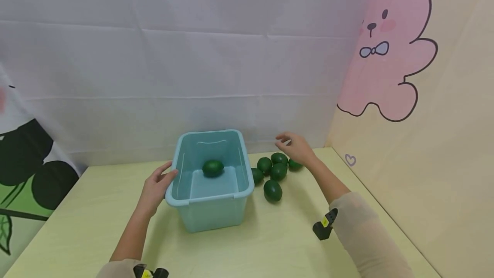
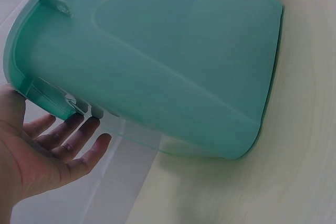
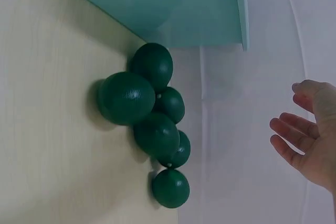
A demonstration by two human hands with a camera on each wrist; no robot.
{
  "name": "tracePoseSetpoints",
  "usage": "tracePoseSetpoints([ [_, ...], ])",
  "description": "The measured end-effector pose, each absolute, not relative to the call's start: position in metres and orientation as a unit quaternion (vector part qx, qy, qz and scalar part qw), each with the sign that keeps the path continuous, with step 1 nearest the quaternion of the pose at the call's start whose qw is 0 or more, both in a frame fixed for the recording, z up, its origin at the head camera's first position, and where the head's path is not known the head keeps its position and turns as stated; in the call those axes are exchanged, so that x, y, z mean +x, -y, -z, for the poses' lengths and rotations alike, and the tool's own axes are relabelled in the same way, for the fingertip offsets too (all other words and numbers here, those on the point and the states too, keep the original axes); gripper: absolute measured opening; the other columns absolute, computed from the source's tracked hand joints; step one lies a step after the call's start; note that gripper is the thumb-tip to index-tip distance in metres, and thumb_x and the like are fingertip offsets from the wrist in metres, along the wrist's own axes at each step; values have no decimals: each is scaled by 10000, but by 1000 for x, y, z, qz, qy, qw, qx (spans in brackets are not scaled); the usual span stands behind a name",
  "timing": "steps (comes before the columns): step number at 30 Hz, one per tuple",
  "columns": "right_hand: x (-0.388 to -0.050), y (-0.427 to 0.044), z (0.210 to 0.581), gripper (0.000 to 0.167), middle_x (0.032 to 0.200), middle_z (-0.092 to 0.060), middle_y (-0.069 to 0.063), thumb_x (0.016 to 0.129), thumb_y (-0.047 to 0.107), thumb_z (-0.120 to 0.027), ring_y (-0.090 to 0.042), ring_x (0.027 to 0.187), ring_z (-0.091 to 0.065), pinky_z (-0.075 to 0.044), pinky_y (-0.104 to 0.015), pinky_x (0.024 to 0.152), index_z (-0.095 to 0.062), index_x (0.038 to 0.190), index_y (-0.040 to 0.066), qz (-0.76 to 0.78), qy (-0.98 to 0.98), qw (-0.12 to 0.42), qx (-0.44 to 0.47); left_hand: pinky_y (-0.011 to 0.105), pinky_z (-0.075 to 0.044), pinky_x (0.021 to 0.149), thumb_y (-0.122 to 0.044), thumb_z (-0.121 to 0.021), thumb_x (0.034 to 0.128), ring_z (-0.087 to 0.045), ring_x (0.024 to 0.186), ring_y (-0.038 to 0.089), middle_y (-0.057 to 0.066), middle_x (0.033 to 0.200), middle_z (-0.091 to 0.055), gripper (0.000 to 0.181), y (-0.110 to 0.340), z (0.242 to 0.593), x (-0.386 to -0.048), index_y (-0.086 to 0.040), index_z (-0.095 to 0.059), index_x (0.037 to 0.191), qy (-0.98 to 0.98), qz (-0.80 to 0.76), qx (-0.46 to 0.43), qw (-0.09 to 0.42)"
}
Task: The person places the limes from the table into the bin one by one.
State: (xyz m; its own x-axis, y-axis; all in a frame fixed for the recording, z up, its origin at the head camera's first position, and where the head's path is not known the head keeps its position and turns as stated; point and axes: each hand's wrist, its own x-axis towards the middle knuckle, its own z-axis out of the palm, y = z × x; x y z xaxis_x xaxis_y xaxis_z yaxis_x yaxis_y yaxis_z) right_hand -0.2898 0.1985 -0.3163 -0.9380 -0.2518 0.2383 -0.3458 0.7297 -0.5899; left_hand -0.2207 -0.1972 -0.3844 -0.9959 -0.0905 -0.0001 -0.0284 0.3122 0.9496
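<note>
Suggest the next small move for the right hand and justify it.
Probably lower the right hand, which looks empty, toward one of the six green fruits beside the bin: a seventh fruit already lies inside, and the left hand holds the rim.

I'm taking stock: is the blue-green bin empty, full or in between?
In between: the head view shows one green fruit inside the bin, with plenty of bare space around it.

We see a pale yellow counter [image 1: 278, 248] meeting a creased whitish cloth backdrop [image 1: 193, 63], with a cream wall [image 1: 455, 162] at right bearing a pink cartoon bear [image 1: 397, 72]
</note>
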Motion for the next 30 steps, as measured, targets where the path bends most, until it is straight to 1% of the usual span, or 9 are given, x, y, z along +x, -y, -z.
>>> tracePoseSetpoints([
  [4, -290, -212, 320, 329, 1188, -615, -187, 957, 251, -532, -333, 1001, -610, -500, -439, 836, -584, 1214, 53, -332, 928, 80, 151, 243, -530, 741, -509, -489, 927, -614, 973, 116, 240, 1388, -444, 692, 200, 384, -223, -153, -275, 1480, 811, 583, 38, 25],
  [9, -294, -226, 327, 335, 1191, -612, -194, 952, 256, -529, -341, 1005, -608, -502, -445, 827, -585, 1211, 51, -331, 930, 84, 133, 246, -530, 754, -518, -494, 921, -613, 1002, 143, 236, 1392, -443, 701, 203, 383, -225, -157, -274, 1480, 811, 583, 38, 24],
  [16, -296, -240, 336, 348, 1206, -600, -211, 955, 261, -517, -358, 1027, -596, -502, -456, 826, -577, 1218, 41, -325, 935, 83, 114, 240, -526, 742, -513, -488, 926, -610, 961, 103, 242, 1385, -445, 700, 204, 382, -228, -149, -268, 1482, 811, 584, 33, 22],
  [24, -296, -248, 342, 330, 1181, -605, -239, 944, 224, -536, -377, 997, -602, -499, -462, 827, -589, 1183, 4, -326, 934, 93, 110, 250, -527, 744, -482, -490, 937, -615, 1022, 189, 255, 1382, -442, 678, 205, 380, -229, -140, -272, 1480, 808, 589, 27, 20],
  [27, -296, -250, 346, 322, 1176, -607, -246, 944, 215, -537, -378, 986, -609, -507, -453, 814, -593, 1176, -3, -326, 935, 93, 107, 241, -526, 736, -477, -488, 939, -618, 997, 158, 252, 1381, -444, 674, 205, 380, -230, -142, -268, 1481, 807, 589, 25, 17],
  [30, -296, -252, 349, 326, 1179, -602, -251, 944, 211, -536, -379, 982, -610, -511, -447, 801, -590, 1179, -8, -326, 935, 92, 103, 242, -526, 736, -475, -487, 940, -616, 996, 153, 256, 1382, -441, 670, 206, 380, -231, -141, -273, 1480, 807, 590, 24, 17],
])
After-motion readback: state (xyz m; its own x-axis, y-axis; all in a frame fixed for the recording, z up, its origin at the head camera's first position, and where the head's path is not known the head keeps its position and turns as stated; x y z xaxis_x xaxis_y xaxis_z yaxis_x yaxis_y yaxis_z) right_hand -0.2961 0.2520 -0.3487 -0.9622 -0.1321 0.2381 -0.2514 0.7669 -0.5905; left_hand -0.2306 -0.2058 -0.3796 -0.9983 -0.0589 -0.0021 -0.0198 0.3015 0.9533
